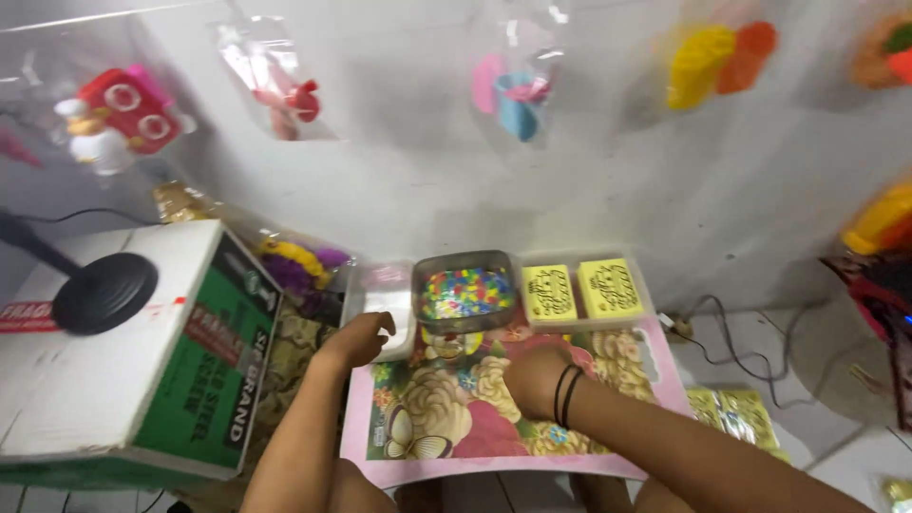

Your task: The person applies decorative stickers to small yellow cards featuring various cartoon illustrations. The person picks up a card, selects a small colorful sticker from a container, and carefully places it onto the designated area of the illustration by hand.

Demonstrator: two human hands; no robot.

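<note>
— Where are your hands right now?

— Your left hand (359, 337) rests at the far left corner of the floral board (456, 418), fingers curled loosely against the near rim of the white tray (380, 302). It touches the tray, but I cannot tell whether it grips anything. Your right hand (534, 378) lies knuckles up on the board, near the middle of its far half, with two black bands (564, 395) on the wrist. Its fingers are tucked under, so I cannot tell whether it holds something.

— And what sits just past them?

— Along the board's far edge stand three containers in a row. The white tray is at the left. Beside it, in the middle, is a clear tub of multicoloured beads (465, 291), touching the tray's side. To the right of that is a clear box (584, 291) holding two yellow pads side by side.

— What is further out?

— Off the board's left edge stands a large cardboard box (133, 351), white on top and green on its side, with a black round stand base (103, 293) resting on its top. Between that box and the tray lies a bag with purple and yellow pieces (294, 264). Off the board's right edge a yellow patterned packet (736, 413) lies on the floor, and a cable (731, 351) trails near the far right corner. On the wall (399, 161) behind hang clear bags with bright plastic toys (123, 119).
</note>
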